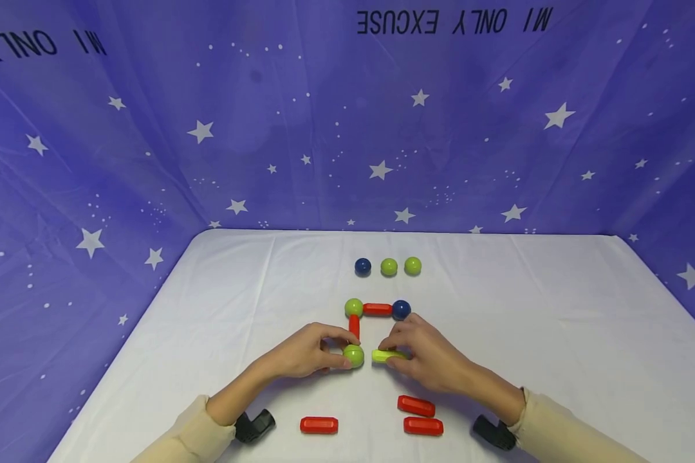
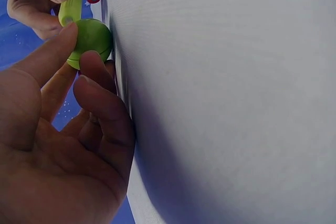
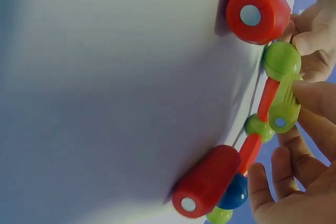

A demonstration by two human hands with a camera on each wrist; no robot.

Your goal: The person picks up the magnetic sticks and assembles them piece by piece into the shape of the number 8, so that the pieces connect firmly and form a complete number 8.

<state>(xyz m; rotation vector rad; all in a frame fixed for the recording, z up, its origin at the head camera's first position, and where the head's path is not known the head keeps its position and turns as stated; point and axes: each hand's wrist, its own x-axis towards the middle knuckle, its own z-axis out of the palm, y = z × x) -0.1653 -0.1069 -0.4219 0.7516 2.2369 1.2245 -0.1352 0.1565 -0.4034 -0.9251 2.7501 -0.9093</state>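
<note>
My left hand [image 1: 313, 350] pinches a green ball [image 1: 354, 357] between thumb and fingers, low over the white table. Just right of it, my right hand [image 1: 431, 360] pinches a yellow-green rod [image 1: 380, 355], one end pointing towards that ball. A small gap separates rod and ball in the head view. From the held ball a red rod [image 1: 354, 325] runs back to another green ball [image 1: 354, 307]. There a second red rod [image 1: 378, 309] leads right to a blue ball [image 1: 401, 309], making an L shape. The right wrist view shows a round silvery disc on the yellow-green rod's end [image 3: 281, 123].
A loose blue ball [image 1: 362, 267] and two green balls [image 1: 389, 267] sit in a row farther back. Nearer the front lie a red rod [image 1: 319, 425] on the left and two red rods [image 1: 423, 426] on the right. A purple star-patterned cloth [image 1: 347, 128] hangs behind the table.
</note>
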